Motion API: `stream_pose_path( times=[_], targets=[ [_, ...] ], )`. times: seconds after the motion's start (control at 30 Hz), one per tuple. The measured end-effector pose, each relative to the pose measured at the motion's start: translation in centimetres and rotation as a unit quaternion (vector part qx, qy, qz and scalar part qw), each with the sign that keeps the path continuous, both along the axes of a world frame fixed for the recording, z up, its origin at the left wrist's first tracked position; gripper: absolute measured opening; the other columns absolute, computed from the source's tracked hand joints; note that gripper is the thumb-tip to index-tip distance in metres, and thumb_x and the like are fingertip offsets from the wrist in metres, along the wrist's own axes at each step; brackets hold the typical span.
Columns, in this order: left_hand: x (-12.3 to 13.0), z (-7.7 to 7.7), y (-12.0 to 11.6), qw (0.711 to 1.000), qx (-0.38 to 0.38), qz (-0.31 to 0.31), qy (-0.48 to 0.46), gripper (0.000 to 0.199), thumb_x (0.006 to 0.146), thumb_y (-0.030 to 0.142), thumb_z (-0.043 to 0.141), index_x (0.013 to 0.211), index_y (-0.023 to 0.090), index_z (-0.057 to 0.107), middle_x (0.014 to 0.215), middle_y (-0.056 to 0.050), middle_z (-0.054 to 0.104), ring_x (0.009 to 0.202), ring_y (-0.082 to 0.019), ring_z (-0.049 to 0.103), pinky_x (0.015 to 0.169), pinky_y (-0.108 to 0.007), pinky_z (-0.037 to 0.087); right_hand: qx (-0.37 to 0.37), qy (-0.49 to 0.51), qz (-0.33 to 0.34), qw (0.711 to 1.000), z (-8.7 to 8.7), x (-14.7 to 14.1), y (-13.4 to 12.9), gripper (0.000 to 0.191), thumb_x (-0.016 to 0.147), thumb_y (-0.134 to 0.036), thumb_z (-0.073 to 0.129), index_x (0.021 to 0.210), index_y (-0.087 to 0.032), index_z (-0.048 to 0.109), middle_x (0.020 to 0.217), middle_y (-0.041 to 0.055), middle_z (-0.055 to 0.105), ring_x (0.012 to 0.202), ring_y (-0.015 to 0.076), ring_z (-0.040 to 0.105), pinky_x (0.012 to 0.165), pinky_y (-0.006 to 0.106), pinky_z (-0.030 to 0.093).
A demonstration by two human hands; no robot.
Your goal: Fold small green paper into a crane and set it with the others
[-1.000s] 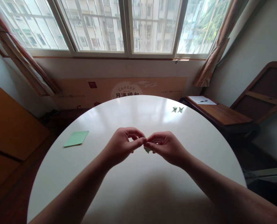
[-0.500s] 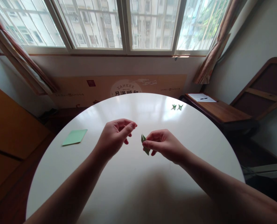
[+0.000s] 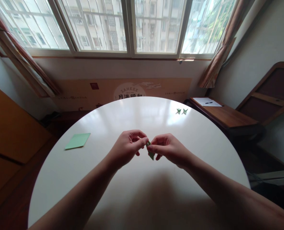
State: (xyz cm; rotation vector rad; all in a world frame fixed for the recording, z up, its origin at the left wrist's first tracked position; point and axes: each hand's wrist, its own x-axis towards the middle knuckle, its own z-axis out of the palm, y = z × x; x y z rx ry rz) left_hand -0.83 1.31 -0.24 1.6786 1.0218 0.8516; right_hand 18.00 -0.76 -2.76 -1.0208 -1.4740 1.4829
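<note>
daylight is coming through the wide barred window (image 3: 156, 28) along the top of the frame, and i'm seeing buildings (image 3: 96, 24) standing outside. gathered curtains (image 3: 24, 65) are hanging at upper left and upper right. beneath, a pale wall (image 3: 156, 67) is rising behind a printed tan panel (image 3: 103, 88). a round white table (image 3: 103, 123) is filling the lower centre, gleaming near its far edge. an orange-brown cabinet (image 3: 11, 127) is standing at far left, and a wooden side table (image 3: 230, 115) is sitting at right.

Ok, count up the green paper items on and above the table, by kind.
Flat green square, sheet or stack: 1
Small folded green figures: 2
Folded green piece in the right hand: 1
Total: 4
</note>
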Motion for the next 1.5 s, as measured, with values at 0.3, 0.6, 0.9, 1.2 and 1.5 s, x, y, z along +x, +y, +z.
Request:
stream_pose_path(
  times=[0.3,0.6,0.9,1.2,1.5],
  targets=[
    [-0.16,-0.08,0.77,0.977,-0.001,0.164,-0.135,0.025,0.074,0.038,0.076,0.077,0.013,0.068,0.074,-0.003,0.063,0.063,-0.012,0.054,0.042,-0.017,0.045,-0.083,0.064,-0.065,0.992,0.39,-0.27,-0.20,0.025,0.074,-0.039,0.080,0.071,-0.015,0.071,0.072,0.0056,0.071,0.066,0.0163,0.065,0.057,0.026,0.049],
    [0.24,-0.81,0.20,0.997,-0.076,-0.010,-0.029,0.035,0.081,0.048,0.072,0.082,0.013,0.073,0.076,-0.005,0.064,0.067,-0.016,0.056,0.041,-0.018,0.047,-0.085,0.138,-0.114,0.980,0.45,-0.39,0.00,0.025,0.074,-0.040,0.080,0.077,-0.015,0.077,0.079,0.0059,0.068,0.068,0.0136,0.053,0.053,0.024,0.046],
    [0.41,-0.47,0.12,0.991,-0.117,-0.027,-0.049,0.033,0.077,0.046,0.077,0.075,0.014,0.076,0.067,-0.004,0.062,0.062,-0.014,0.054,0.040,-0.016,0.043,-0.034,0.124,-0.116,0.985,0.54,-0.47,-0.15,0.028,0.071,-0.043,0.083,0.072,-0.016,0.076,0.070,0.0043,0.064,0.066,0.0145,0.051,0.050,0.023,0.046],
    [0.33,-0.37,0.16,0.996,-0.074,-0.015,-0.056,0.026,0.077,0.039,0.076,0.069,0.015,0.073,0.061,-0.001,0.061,0.057,-0.012,0.053,0.040,-0.015,0.044,-0.050,0.134,-0.082,0.986,0.28,-0.33,-0.16,0.027,0.073,-0.042,0.083,0.080,-0.017,0.076,0.075,0.0045,0.064,0.068,0.0153,0.056,0.046,0.021,0.047],
    [-0.07,-0.75,0.26,0.998,0.040,0.016,-0.039,0.024,0.081,0.035,0.074,0.093,0.014,0.074,0.079,-0.007,0.074,0.066,-0.017,0.065,0.042,-0.020,0.052,-0.110,0.177,-0.100,0.973,0.28,-0.14,0.22,0.022,0.073,-0.035,0.083,0.079,-0.015,0.075,0.077,0.0052,0.068,0.065,0.0134,0.058,0.045,0.020,0.046]
  ],
)
